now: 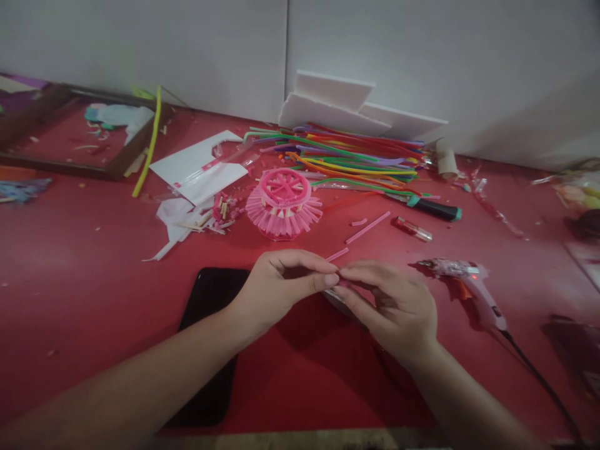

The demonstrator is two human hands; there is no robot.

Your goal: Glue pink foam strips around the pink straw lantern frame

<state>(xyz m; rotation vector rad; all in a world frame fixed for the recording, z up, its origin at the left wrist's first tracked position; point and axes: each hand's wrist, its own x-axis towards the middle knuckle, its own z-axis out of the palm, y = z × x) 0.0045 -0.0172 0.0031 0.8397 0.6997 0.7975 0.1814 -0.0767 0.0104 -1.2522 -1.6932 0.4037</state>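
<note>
My left hand (pixel 281 281) and my right hand (pixel 394 306) meet fingertip to fingertip low over the table. Both are closed in a pinch around a small pink piece (pixel 344 283), mostly hidden by the fingers. Just behind the fingertips a short pink straw-like stick (pixel 337 255) shows. Under my right hand a greyish, shiny object (pixel 342 304) is partly covered, its kind unclear. Beyond the hands stands a round pink craft piece (pixel 284 209), with a spoked ring on top and a skirt of pink sticks around it.
A black phone (pixel 209 369) lies beneath my left forearm. To the right are a glue gun (pixel 462 270) with a cord, a utility knife (pixel 434 208) and a small red-and-clear tube (pixel 412 229). Coloured strips (pixel 356 156), white boards (pixel 332 90) and a brown frame (pixel 56 167) lie farther back.
</note>
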